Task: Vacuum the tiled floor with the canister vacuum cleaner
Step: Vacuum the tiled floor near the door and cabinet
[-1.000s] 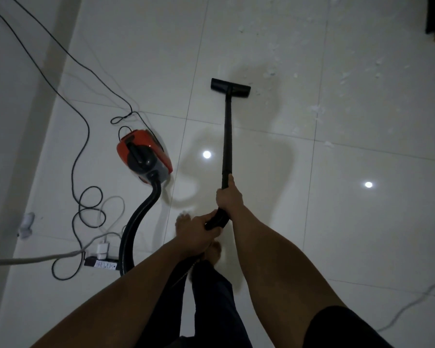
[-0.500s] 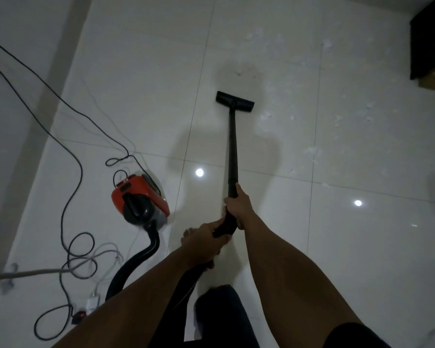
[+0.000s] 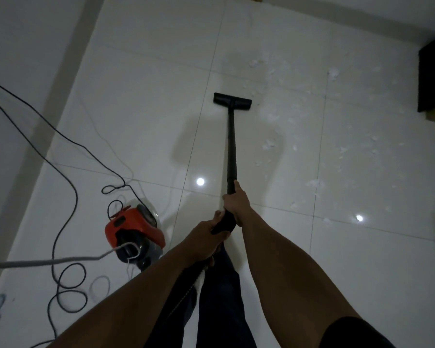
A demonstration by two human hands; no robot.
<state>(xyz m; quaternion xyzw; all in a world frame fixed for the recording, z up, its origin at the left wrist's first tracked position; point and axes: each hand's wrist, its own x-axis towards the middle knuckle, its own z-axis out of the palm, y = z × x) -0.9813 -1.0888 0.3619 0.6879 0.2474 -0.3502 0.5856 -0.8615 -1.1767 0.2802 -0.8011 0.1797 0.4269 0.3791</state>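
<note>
Black power cord (image 3: 68,156) loops across tiled floor (image 3: 148,71), left of red canister vacuum (image 3: 133,227). Left hand (image 3: 206,234) fingers curl round the wand's near end. Wand (image 3: 231,146) points straight away, floor nozzle (image 3: 232,101) flat on tile. Right hand (image 3: 236,203) grips the wand further up. White scraps (image 3: 269,146) lie right of it.

The person is wearing dark trousers (image 3: 219,305) and a black short sleeve (image 3: 357,332) on the right arm; left hand (image 3: 206,234) and right hand (image 3: 236,204) are showing bare.
</note>
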